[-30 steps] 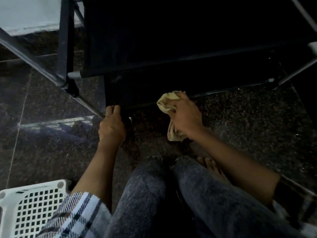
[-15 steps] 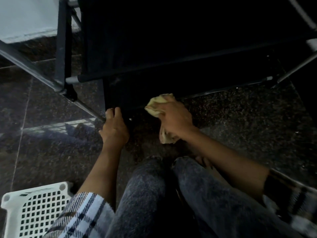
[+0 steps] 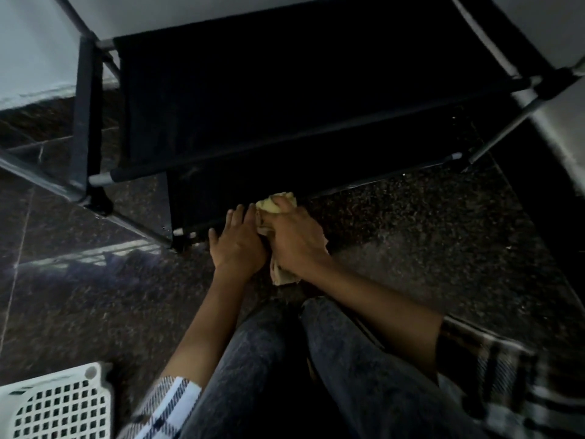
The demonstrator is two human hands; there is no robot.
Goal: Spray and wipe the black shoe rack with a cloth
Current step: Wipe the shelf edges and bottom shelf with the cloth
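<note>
At far left, low in the view, we note a white perforated basket (image 3: 60,403) on the floor (image 3: 427,248); only a corner shows, and what it holds, if anything, we cannot tell. Next, our left hand (image 3: 235,240) lies flat with fingers straight, resting at the front edge of the bottom shelf of the black shoe rack (image 3: 285,99), holding nothing; we judge it steadies the frame. Just beside it, touching, our right hand (image 3: 296,239) clutches the bunched yellow cloth (image 3: 274,205), pressed to that same front edge. To do this step well, we keep the brace firm; we draw the cloth along the rail in overlapping passes; we refold to a clean face as needed. No spray bottle is visible.
</note>
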